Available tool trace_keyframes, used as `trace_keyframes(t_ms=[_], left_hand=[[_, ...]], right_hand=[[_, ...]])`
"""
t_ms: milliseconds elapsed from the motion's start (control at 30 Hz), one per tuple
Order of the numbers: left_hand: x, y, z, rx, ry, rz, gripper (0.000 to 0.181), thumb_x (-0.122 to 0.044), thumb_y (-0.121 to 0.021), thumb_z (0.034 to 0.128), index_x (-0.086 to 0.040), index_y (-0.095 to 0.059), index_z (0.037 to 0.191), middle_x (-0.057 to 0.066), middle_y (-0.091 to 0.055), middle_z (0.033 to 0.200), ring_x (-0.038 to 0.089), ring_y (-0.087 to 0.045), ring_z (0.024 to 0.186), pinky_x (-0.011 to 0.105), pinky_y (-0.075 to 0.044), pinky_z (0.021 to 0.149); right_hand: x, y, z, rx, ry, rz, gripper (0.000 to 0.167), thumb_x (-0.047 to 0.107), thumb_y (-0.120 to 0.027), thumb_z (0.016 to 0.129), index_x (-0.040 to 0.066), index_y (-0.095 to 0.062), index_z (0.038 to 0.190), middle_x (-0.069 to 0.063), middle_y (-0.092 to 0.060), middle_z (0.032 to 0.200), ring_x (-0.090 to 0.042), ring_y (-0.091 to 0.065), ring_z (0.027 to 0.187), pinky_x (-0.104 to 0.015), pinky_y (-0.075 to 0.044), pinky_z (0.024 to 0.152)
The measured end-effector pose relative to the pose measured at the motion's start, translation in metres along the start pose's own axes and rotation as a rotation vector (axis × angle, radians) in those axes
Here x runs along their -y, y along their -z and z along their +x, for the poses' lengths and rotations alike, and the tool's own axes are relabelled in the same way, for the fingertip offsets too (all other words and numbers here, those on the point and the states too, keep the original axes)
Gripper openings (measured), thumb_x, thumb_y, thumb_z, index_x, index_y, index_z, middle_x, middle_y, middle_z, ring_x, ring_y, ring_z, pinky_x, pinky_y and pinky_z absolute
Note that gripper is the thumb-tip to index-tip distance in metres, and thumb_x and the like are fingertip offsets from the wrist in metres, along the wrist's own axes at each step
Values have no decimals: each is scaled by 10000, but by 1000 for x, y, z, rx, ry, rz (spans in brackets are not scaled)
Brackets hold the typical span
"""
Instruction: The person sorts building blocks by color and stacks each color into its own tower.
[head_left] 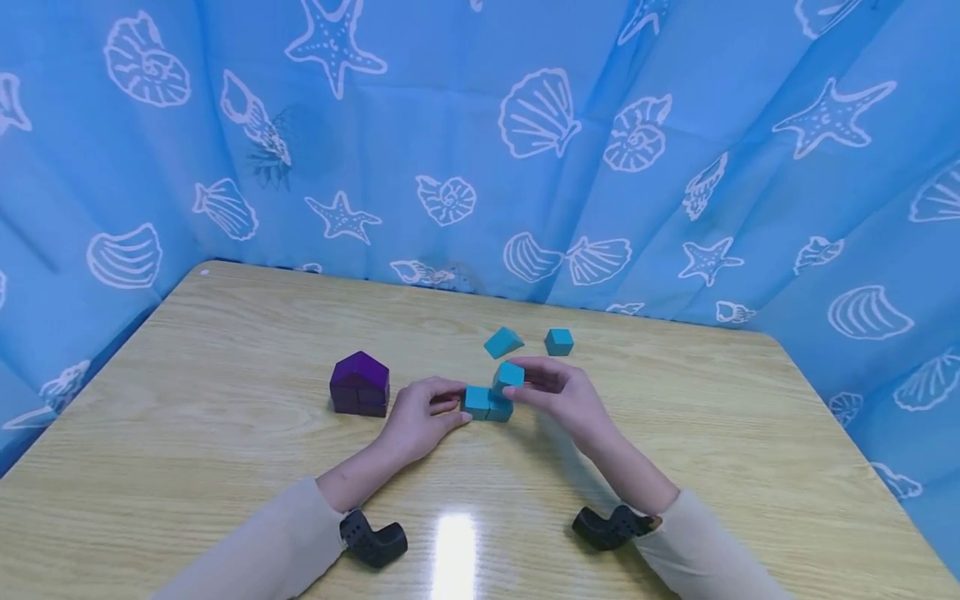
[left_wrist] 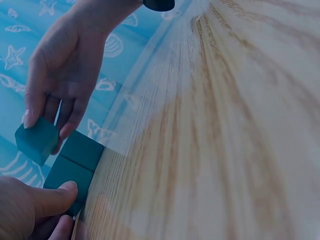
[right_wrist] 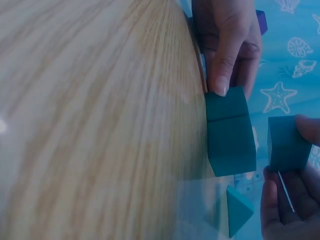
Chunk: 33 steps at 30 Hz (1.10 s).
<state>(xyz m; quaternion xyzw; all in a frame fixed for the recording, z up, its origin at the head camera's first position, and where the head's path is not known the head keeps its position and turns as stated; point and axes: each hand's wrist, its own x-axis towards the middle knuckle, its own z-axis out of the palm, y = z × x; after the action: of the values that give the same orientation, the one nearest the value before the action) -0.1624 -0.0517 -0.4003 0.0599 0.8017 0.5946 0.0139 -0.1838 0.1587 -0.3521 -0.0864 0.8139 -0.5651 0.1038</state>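
Observation:
Two teal cubes stand side by side on the table, the left cube (head_left: 476, 402) against the right cube (head_left: 501, 410). My left hand (head_left: 418, 423) grips the left one, its thumb on the near face and its fingers behind. Above the right cube, my right hand (head_left: 564, 398) pinches a third teal cube (head_left: 508, 375) between thumb and fingers. In the right wrist view that raised cube (right_wrist: 289, 144) is tilted a little and held apart from the pair. The left wrist view also shows a gap between the raised cube (left_wrist: 37, 140) and the pair.
Behind the hands lie a teal triangular block (head_left: 503, 342) and another teal cube (head_left: 558, 342). To the left stands a purple house-shaped stack (head_left: 360, 385) of blocks with a peaked top. A blue curtain (head_left: 465, 125) with white shell prints hangs behind the wooden table (head_left: 247, 350).

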Motion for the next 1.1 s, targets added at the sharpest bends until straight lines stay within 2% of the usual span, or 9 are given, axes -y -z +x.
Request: trace_keyframes(t_ms=[233,500,633,767,1100], left_hand=[[0,0,-3,36,-3,-3,365,8,-704,836,9,-647,1196,158,-633,1172,278,-646,1084,273,-540,866],[-1,2,0,20,-16,-12,371,15,-700,836,18,-641,1202,170,-634,1177,294,-643,1087,289,-541,872],[-1,2,-1,24,1,-15,383,17,-703,833,12,-638,1210,166,-631,1193,295,-639,1096,289,-541,872],[-1,3,-1,34,-11,-13,391,23,-700,833,30,-626,1217,181,-626,1203,309,-636,1098,294,-541,873],[0,2,-2,46,-21,-3,382,19,-698,836,20,-633,1213,173,-626,1197,308,-634,1102,296,-540,878]], right_hand=[[0,-7,0,51,54,-48,431,192,-735,850,80,-630,1252,-109,-644,1228,-249,-611,1129,-343,-509,946],[4,-15,6,94,152,-96,388,194,-728,854,122,-651,1227,-75,-645,1230,-247,-606,1130,-398,-490,976],[3,-17,8,122,160,-101,384,196,-726,857,121,-653,1226,-78,-640,1243,-258,-591,1165,-427,-472,999],[2,-18,9,126,179,-116,388,201,-722,860,117,-651,1233,-86,-637,1251,-276,-577,1189,-444,-458,1013],[1,-20,10,156,144,-130,407,222,-732,854,130,-648,1242,-61,-642,1251,-266,-539,1244,-421,-429,1051]])
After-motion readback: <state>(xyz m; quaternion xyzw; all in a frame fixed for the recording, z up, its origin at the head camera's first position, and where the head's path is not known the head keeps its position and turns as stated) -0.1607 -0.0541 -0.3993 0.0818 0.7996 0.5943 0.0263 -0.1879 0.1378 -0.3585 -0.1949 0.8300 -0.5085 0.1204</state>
